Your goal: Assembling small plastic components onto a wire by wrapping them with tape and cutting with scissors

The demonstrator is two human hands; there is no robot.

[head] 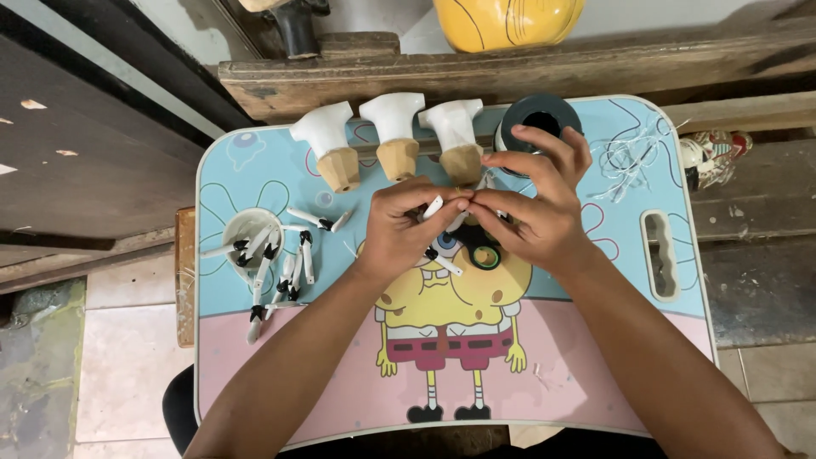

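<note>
At the lap table's (255,374) middle, my left hand (399,229) and right hand (535,212) pinch a white feather (433,206); best held steady, fingertips close, I judge.

Three knobs (395,140) stand in a row at the back of the bench (595,357); a tape roll (539,116) sits just right of them; loose threads (633,157) lie further right; a cup (248,229) stands at the left, with a scatter of sticks (276,276) in and before it; both hands meet mid-bench, left hand (399,229) and right hand (535,212) touching around one stick (433,206).
</note>
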